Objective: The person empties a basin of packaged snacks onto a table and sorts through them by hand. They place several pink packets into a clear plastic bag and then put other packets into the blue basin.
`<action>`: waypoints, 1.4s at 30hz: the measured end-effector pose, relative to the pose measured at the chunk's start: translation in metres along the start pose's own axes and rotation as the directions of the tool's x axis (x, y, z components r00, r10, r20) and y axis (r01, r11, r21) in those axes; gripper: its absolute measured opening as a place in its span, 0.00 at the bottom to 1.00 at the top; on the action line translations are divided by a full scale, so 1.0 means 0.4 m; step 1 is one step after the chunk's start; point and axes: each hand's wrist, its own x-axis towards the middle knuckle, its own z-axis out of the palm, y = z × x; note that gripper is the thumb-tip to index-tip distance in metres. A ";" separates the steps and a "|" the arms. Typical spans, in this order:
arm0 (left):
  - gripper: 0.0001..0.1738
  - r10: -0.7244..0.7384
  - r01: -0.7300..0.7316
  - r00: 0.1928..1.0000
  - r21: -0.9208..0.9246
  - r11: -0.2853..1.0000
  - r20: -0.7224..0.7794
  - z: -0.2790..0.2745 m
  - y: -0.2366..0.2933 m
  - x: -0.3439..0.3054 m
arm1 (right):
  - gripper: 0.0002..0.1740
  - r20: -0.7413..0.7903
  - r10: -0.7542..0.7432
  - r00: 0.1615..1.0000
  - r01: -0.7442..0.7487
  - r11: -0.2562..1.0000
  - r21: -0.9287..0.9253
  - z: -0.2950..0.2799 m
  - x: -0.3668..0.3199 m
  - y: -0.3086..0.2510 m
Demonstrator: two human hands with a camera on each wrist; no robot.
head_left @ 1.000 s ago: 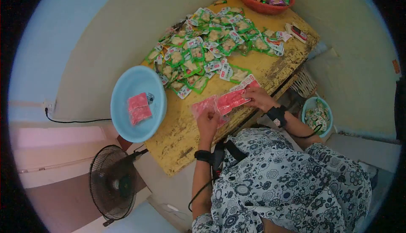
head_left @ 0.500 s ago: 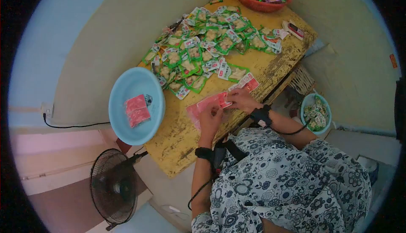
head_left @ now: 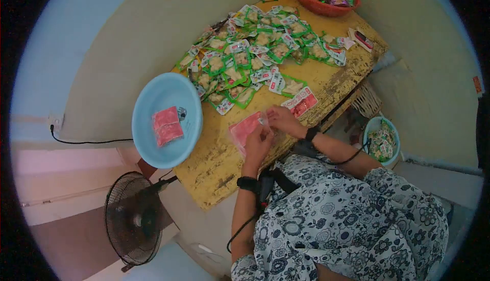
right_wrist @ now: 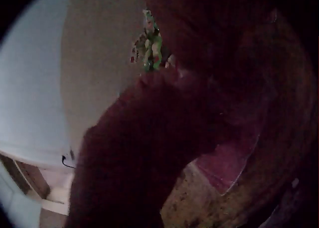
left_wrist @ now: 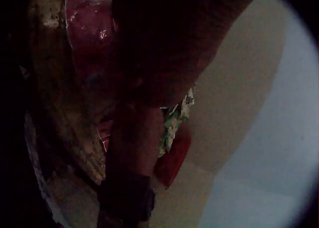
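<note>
A clear plastic bag with flat pink contents (head_left: pixel 243 129) lies at the front edge of the worn yellow table. My left hand (head_left: pixel 258 146) pinches the near side of its mouth between thumb and fingers. Across from it, my right hand (head_left: pixel 286 121) holds the bag's other edge, fingertips close to the left hand's. A red-and-white printed packet (head_left: pixel 303 102) lies flat just beyond the right hand. In the dark left wrist view the pink bag (left_wrist: pixel 89 28) shows beside the hand; in the right wrist view a pink corner (right_wrist: pixel 224 168) sticks out below the fingers.
A light blue basin (head_left: pixel 191 141) with pink packs stands on the left. Many green-and-white food packets (head_left: pixel 245 61) are heaped at the back. A red basket (head_left: pixel 324 8) of wrapped snacks, a phone (head_left: pixel 363 40), a floor fan (head_left: pixel 133 220) and a small bucket (head_left: pixel 395 151) surround the work.
A pink packet in my right hand has gone down into the clear bag. That hand has moved left to the bag's mouth; the left hand keeps its hold.
</note>
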 end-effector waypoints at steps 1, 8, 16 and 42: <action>0.04 0.001 -0.001 1.000 0.000 1.000 0.012 0.001 0.001 -0.003 | 0.08 -0.012 -0.052 0.999 0.051 0.994 -0.096 0.002 0.008 0.014; 0.05 -0.042 0.042 0.999 -0.138 0.990 0.008 -0.016 -0.016 -0.016 | 0.07 0.036 -0.025 0.999 0.028 0.996 -0.084 -0.003 0.011 -0.011; 0.06 -0.058 0.057 0.998 -0.185 0.981 0.000 -0.009 -0.083 -0.014 | 0.23 -0.296 -0.287 0.911 -0.068 0.604 -0.794 -0.311 -0.015 0.023; 0.09 -0.184 0.130 0.979 -0.435 0.891 -0.085 -0.036 -0.062 -0.064 | 0.05 -0.036 -0.057 0.998 0.056 0.998 -0.031 -0.353 -0.120 -0.068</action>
